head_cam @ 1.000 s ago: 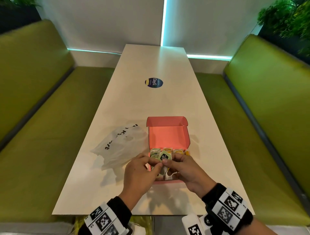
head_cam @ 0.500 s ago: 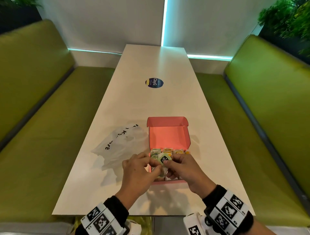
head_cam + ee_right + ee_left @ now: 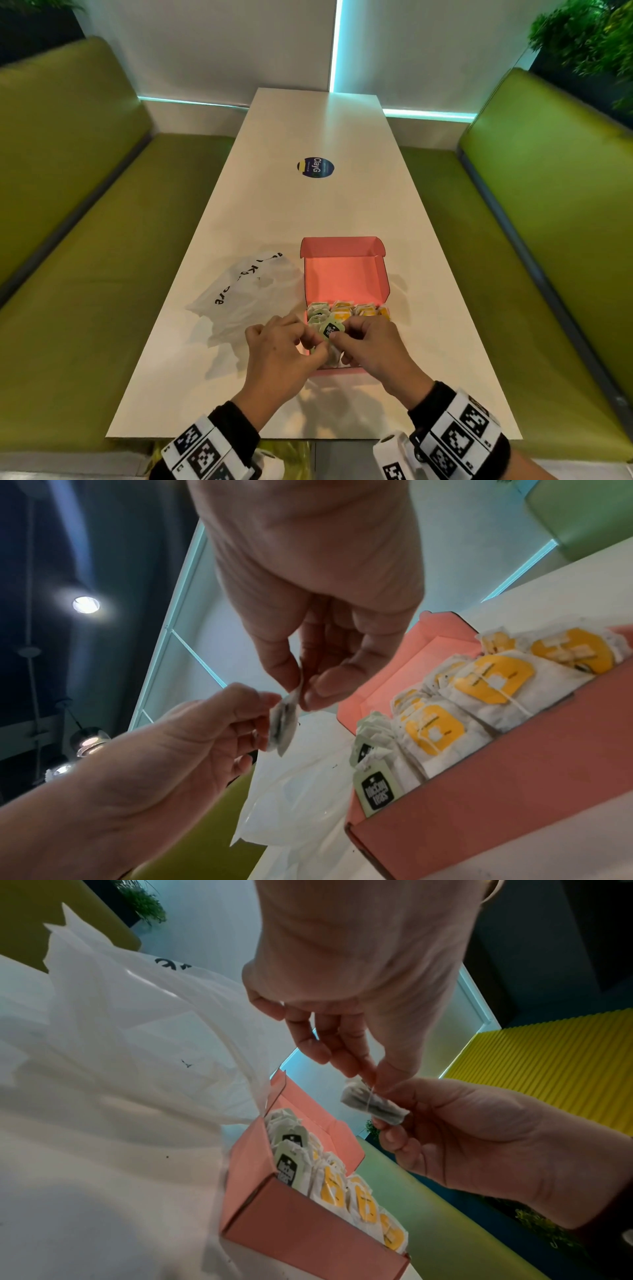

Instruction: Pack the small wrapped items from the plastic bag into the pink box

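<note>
The open pink box [image 3: 346, 274] lies near the table's front edge. Its far part holds rows of wrapped tea bags with green tags [image 3: 317, 310] and yellow tags [image 3: 368, 311]. Both hands hover over the box's near half and share one tea bag [image 3: 373, 1104] with a green and black tag [image 3: 330, 330]. My left hand [image 3: 317, 346] pinches its top edge and string. My right hand [image 3: 339, 337] pinches the other end between thumb and fingers. The white plastic bag [image 3: 246, 298] lies crumpled to the left of the box; what it holds is hidden.
The long white table [image 3: 318, 212] carries a round dark sticker [image 3: 315, 167] further away. Green benches [image 3: 85, 274] run along both sides. The table's front edge [image 3: 308, 438] is just behind my wrists.
Both hands stay over the box's near half with the tea bag between them. The tag has sunk slightly toward me and the left hand has curled tighter.
</note>
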Demonstrator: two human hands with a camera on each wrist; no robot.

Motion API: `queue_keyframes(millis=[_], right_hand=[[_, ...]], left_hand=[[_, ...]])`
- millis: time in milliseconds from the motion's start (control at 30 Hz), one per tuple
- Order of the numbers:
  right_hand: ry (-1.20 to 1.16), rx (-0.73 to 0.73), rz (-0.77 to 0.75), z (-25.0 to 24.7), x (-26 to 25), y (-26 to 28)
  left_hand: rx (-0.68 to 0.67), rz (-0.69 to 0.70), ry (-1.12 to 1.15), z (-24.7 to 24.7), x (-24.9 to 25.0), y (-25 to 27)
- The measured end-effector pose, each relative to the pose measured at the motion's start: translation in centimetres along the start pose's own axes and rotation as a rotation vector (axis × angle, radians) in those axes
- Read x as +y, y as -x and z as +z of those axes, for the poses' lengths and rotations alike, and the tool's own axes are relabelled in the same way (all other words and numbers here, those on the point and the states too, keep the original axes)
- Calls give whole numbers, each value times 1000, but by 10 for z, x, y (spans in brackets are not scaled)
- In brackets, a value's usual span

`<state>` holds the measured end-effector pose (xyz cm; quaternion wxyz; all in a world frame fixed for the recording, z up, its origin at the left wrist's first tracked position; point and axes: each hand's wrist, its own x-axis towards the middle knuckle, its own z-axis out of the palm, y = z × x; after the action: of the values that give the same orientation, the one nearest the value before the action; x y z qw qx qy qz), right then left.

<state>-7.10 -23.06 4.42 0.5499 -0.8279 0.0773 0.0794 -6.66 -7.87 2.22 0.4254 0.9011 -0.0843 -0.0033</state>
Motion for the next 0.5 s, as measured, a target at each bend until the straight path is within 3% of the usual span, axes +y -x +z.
queue_keyframes(millis=[200, 333, 500], right_hand=[[101, 15, -73, 1, 2, 0], [91, 14, -71, -6, 1, -2], [41, -86, -82, -13, 0, -2]], left_hand=[[11, 21, 24, 2, -2, -2], [22, -18, 174, 0, -4, 0], [-226, -181, 464, 0, -10, -4]])
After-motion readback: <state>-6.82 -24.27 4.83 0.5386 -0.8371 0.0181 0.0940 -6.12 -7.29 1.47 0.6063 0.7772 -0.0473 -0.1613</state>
